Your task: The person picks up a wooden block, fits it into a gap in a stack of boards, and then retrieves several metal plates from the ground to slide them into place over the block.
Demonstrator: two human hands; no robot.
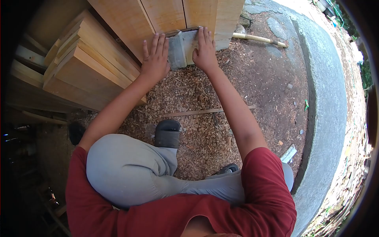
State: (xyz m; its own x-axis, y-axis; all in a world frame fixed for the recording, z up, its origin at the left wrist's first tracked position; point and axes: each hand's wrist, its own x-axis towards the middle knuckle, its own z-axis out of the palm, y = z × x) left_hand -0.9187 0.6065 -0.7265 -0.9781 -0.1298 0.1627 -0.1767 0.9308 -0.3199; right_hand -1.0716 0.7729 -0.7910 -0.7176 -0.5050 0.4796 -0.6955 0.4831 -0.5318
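Observation:
Both arms stretch forward to the upright pale wooden boards (166, 15) at the top of the view. Fingers extended, my left hand (155, 59) lies against the lower part of the boards, at the left side of a grey, flat-faced block (176, 51). My right hand (205, 51) is open too, its fingers pointing up the boards and its palm over the right part of the block. The block sits at the foot of the boards, on the ground. Neither hand is wrapped round anything.
More thick planks (90, 71) are stacked at the left. Wood shavings (197, 146) cover the ground, with a thin wooden strip (209, 111) across it. A pale pole (260, 38) lies at the upper right. A concrete kerb (327, 98) runs down the right side.

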